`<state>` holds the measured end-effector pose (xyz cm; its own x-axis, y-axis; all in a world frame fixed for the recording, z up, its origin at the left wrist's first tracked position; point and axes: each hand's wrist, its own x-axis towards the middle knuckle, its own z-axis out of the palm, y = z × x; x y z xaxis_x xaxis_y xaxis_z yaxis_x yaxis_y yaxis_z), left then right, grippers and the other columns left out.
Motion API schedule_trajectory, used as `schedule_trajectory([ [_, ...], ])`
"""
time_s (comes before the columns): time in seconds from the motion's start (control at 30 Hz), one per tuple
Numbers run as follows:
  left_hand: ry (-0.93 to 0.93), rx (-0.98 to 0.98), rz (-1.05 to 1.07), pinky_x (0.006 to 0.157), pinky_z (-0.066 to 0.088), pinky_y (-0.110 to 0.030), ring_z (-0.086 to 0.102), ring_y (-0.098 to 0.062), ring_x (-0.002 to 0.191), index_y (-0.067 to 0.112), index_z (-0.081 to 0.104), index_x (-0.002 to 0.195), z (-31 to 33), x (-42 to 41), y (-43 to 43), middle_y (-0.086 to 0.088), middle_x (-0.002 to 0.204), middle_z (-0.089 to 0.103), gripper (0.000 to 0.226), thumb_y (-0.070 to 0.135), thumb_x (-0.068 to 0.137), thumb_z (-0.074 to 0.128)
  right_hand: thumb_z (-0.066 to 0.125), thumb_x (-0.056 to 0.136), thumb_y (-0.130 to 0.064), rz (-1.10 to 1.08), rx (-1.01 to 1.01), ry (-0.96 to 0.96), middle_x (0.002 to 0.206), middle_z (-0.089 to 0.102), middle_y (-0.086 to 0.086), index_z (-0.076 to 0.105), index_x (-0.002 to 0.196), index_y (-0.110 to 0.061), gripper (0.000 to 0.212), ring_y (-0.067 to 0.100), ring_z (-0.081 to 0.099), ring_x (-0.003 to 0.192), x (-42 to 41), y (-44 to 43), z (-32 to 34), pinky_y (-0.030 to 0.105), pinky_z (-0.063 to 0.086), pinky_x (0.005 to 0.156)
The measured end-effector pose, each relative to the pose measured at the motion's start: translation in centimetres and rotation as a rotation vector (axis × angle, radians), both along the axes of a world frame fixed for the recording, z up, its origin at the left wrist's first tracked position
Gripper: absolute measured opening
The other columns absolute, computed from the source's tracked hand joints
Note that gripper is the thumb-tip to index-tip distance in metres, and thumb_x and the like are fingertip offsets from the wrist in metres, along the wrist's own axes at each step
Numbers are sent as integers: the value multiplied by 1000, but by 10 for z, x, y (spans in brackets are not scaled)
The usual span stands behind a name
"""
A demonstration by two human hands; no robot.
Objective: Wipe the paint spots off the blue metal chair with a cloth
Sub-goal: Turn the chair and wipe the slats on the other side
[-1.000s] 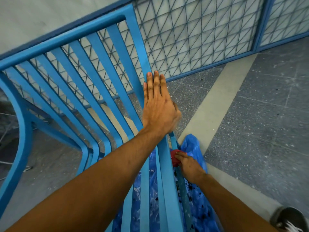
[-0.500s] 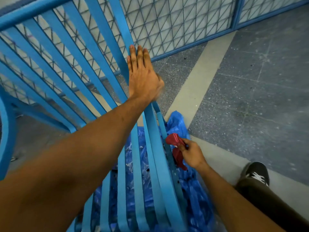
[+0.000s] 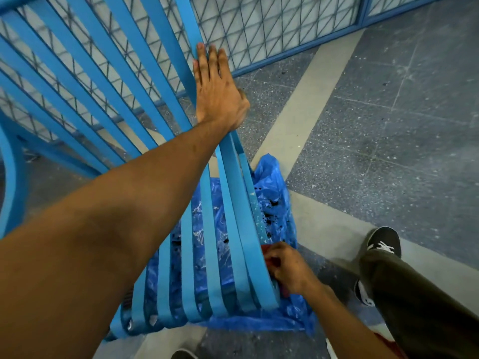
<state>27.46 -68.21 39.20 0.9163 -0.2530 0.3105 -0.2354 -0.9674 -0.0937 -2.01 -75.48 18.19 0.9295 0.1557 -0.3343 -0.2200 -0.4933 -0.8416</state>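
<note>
The blue metal slatted chair (image 3: 233, 203) filled the left half of the view. Its backrest slats ran from 10 o'clock down to the seat edge at 6 o'clock. It stood on a crumpled blue plastic sheet (image 3: 274, 182) spread over the grey speckled floor (image 3: 388, 151). Dark specks lay on the sheet near the chair's right-hand rail.

The left hand (image 3: 217, 92) lay at 12 o'clock. Its palm was flat against the outermost backrest slat, with the fingers straight, held together and pointing up along the slat. The thumb was hidden behind the slat.

The right hand (image 3: 287, 270) lay at 5 o'clock, just beside the lower right edge of the seat. Its fingers were curled around a red cloth (image 3: 266, 251), which was bunched between the fingers and the outer seat slat. The cloth appeared to touch the slat's edge, though the hand covered most of the contact area.

A blue-framed wire mesh panel (image 3: 272, 27) stood behind the chair from 11 to 1 o'clock. A black shoe with white laces (image 3: 383, 242) and a dark trouser leg (image 3: 414, 301) occupied the 4 o'clock position, well apart from the sheet's right edge.
</note>
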Motion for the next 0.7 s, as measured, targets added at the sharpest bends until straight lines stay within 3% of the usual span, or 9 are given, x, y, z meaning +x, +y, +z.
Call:
schedule_trajectory([
  [0.07,-1,11,2,125,-1,-50,-7,-37,153,2,9,157,0,1,0,-18,166,3,81,38,92,40,69,87,-7,-9,-53,15,103,56,-5,79,98,-20,19,12,59,97,3,5,0,-2,30,78],
  [0.17,0,31,8,125,-1,-50,-8,-37,153,3,8,158,-2,3,0,-18,166,3,81,40,93,40,62,91,-5,-50,-63,-30,100,49,-4,74,94,-26,24,8,46,88,11,9,5,-3,29,71],
  [0.27,-3,35,10,125,0,-51,-8,-37,153,3,8,158,-3,3,1,-17,167,3,82,41,92,40,62,91,-4,-76,-71,-46,100,54,-3,76,100,-25,27,5,48,86,26,10,7,1,31,72],
  [0.37,-8,34,7,125,-2,-50,-9,-37,153,3,8,158,-2,3,0,-17,167,3,82,40,92,41,65,85,5,-105,54,41,89,66,-12,79,101,-17,30,-7,63,75,46,3,11,10,51,75],
  [0.43,-9,33,5,125,-3,-49,-9,-36,153,4,9,158,-2,2,0,-16,167,4,82,41,92,41,67,82,4,-174,45,54,91,74,-9,79,103,-17,32,3,69,80,57,-5,8,23,57,79],
  [0.6,-25,33,9,125,-3,-49,-9,-36,153,5,10,158,-3,4,0,-15,167,5,82,43,92,41,74,86,-15,-401,8,97,90,70,-4,73,101,-17,15,13,64,86,51,-19,2,22,43,77],
  [0.7,-26,24,4,125,-2,-50,-9,-36,153,5,11,158,-3,4,-1,-15,167,7,82,44,92,42,75,85,-21,-367,-25,152,86,68,-1,68,91,-20,9,16,62,82,35,-11,-3,22,41,72],
])
